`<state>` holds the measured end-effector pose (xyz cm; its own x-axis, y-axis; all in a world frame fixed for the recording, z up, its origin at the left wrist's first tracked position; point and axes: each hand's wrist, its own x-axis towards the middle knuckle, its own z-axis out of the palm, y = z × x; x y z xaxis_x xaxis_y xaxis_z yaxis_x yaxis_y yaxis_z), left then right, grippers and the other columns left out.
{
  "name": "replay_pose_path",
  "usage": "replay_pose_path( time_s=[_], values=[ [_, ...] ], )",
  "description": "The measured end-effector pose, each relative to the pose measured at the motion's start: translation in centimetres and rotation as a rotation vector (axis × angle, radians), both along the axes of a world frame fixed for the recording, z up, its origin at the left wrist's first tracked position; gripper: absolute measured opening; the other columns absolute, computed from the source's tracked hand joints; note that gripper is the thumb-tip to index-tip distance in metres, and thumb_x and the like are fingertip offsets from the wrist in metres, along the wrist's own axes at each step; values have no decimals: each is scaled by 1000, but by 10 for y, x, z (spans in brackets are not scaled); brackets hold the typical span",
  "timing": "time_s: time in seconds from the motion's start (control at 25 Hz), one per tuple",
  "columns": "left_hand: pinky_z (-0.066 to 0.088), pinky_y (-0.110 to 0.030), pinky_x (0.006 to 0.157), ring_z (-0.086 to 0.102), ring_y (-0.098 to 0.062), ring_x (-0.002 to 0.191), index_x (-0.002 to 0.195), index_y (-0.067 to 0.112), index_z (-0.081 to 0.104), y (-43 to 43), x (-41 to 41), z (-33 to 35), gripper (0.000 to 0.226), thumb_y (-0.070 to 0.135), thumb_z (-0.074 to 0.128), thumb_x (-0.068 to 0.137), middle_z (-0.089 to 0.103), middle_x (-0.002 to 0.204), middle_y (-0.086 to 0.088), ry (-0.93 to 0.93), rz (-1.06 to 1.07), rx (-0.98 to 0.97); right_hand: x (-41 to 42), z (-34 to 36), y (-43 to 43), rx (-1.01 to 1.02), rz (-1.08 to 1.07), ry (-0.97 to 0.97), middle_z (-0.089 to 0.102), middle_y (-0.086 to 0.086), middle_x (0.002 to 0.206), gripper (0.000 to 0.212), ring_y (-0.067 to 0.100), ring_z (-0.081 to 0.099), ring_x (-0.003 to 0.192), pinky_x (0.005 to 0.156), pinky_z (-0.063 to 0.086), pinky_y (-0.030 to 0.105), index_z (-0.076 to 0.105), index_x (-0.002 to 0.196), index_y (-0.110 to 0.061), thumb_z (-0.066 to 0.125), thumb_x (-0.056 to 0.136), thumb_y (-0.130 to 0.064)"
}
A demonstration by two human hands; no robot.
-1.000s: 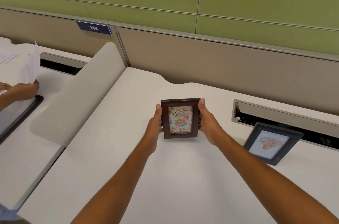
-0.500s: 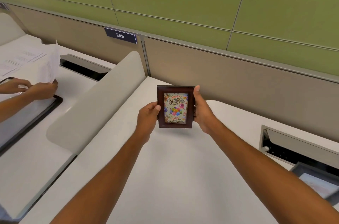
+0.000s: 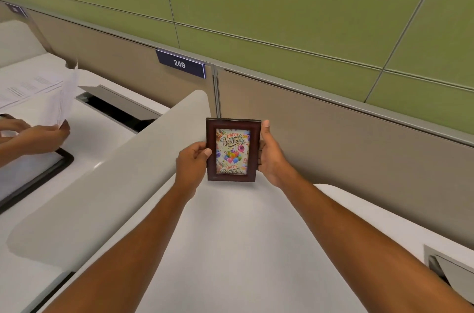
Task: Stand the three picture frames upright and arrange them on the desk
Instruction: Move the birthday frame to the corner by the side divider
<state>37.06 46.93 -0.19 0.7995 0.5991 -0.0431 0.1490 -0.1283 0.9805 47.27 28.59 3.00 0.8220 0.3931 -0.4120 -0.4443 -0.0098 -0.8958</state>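
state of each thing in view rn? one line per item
brown picture frame: upright, gripped on both side edges, bottom at the desk
left hand: closed on frame's left edge
right hand: closed on frame's right edge
cable hatch: lid open

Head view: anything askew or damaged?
Nothing stands out. The dark brown wooden picture frame is upright and intact, held between the left hand and right hand at the white desk's back corner.

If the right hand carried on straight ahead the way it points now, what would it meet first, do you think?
Probably the beige partition panel behind the desk: the right hand, gripping the brown picture frame, points toward it with nothing visible between, though depth is hard to judge.
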Motion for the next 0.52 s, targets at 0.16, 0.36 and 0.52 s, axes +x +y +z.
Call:
replay_pose_path(
  time_s=[0.16,0.36,0.52],
  values=[
    [64,-54,99,74,-27,117,132,11,71,27,30,-14,27,18,56,111,77,120,-6,-5,65,37,32,-11,33,2,25,-19,78,7,129,88,29,75,118,94,60,43,71,137,-22,35,93,-89],
    [64,-55,98,74,-27,118,135,11,71,44,48,-30,30,22,58,110,77,123,-8,-1,116,26,51,-25,58,3,37,-32,78,3,123,76,23,75,109,91,58,41,73,126,-27,33,98,-84],
    [64,-54,98,76,-26,113,131,13,74,48,57,-34,26,20,60,109,79,118,-5,10,126,1,61,-31,64,-12,30,-49,80,3,122,69,24,77,110,97,58,44,75,111,-33,34,96,-87]
  ],
)
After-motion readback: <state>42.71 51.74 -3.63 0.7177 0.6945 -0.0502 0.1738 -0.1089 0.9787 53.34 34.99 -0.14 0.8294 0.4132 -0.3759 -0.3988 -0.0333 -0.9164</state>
